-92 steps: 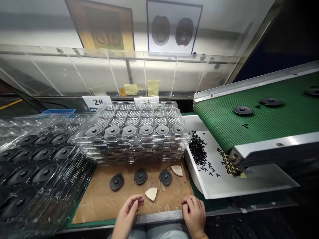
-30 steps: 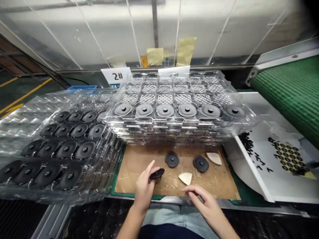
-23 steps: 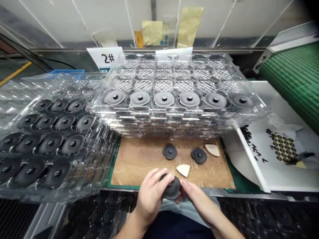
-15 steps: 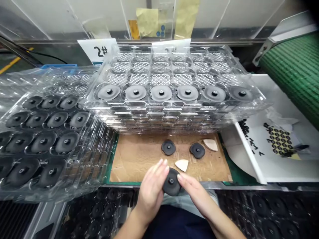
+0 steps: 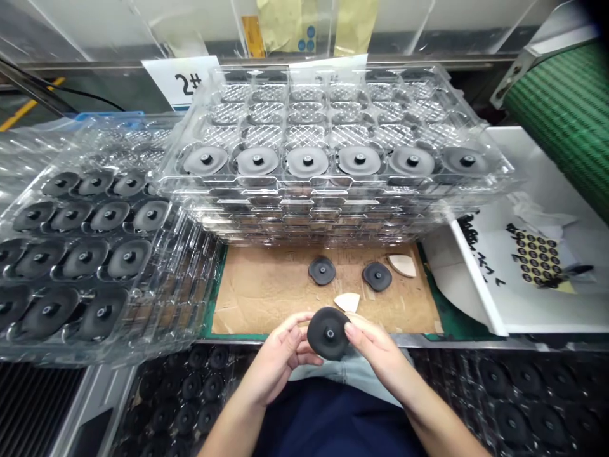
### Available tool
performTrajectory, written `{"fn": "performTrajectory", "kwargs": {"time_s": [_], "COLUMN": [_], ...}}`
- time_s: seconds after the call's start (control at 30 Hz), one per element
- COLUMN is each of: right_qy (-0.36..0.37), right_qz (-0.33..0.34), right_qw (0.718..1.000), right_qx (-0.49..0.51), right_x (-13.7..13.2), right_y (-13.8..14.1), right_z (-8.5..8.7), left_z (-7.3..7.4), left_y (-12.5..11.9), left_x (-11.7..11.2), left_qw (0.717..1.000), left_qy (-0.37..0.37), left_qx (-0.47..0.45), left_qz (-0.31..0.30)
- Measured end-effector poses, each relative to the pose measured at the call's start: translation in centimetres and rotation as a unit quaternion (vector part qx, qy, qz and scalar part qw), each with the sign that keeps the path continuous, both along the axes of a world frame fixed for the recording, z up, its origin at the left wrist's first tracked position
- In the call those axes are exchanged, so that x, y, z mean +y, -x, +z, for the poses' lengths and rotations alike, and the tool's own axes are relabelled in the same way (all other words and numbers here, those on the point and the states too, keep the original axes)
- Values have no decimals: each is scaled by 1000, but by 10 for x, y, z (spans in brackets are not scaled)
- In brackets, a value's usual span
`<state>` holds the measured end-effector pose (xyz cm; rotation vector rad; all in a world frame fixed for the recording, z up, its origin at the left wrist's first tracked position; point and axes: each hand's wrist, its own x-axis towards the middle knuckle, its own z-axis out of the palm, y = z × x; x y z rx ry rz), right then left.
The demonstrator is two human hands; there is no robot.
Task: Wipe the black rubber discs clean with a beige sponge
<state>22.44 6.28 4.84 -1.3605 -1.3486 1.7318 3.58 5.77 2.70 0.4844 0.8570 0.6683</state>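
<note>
Just beyond my lap is a black rounded plastic disc (image 5: 327, 348) with a small hub in its middle, hub side facing up. My right hand (image 5: 375, 346) grips its right edge, thumb on top and fingers hidden underneath. Curled around the left edge are the fingers of my left hand (image 5: 283, 355), some of them partly behind the disc. On the cardboard sheet (image 5: 266, 285) lie two similar discs, a left one (image 5: 322, 279) and a right one (image 5: 383, 285). Near them are a pale wedge-shaped piece (image 5: 346, 301) and another pale wedge (image 5: 402, 265).
A stack of clear plastic trays (image 5: 309, 184) stands behind the cardboard, its front row filled with discs. More filled trays (image 5: 143, 292) rise at left. To the right, a white bin (image 5: 542, 317) holds small black parts and a sticker sheet (image 5: 537, 259), beneath a green conveyor belt (image 5: 566, 108).
My left hand has gone from flat fingers against the disc to curled fingers at its left edge. The disc has tilted toward me in my right hand, and the view has shifted slightly.
</note>
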Motion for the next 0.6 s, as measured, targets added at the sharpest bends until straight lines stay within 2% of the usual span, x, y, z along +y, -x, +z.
{"fn": "performTrajectory", "kwargs": {"time_s": [0.2,0.33,0.4,0.47,0.53,0.6], "right_qy": [7,48,70,90,107,107], "right_qz": [-9,-46,-98,-169,-254,-351], "right_qw": [1000,998,992,979,955,920], "right_qx": [-10,-18,-41,-72,-106,-137], "right_x": [1,-9,-22,-41,-61,-78], "right_y": [4,-14,-34,-61,-90,-119], "right_z": [-1,-9,-16,-26,-39,-53], "left_z": [-2,-2,-3,-5,-10,-16], "left_y": [0,-4,-7,-12,-21,-36], "left_x": [-3,-5,-4,0,9,24], "left_qw": [1000,1000,998,991,978,965], "left_qy": [7,10,8,-31,-88,-143], "left_qx": [-14,8,58,127,179,210], "left_qz": [11,8,-3,-31,-59,-69]}}
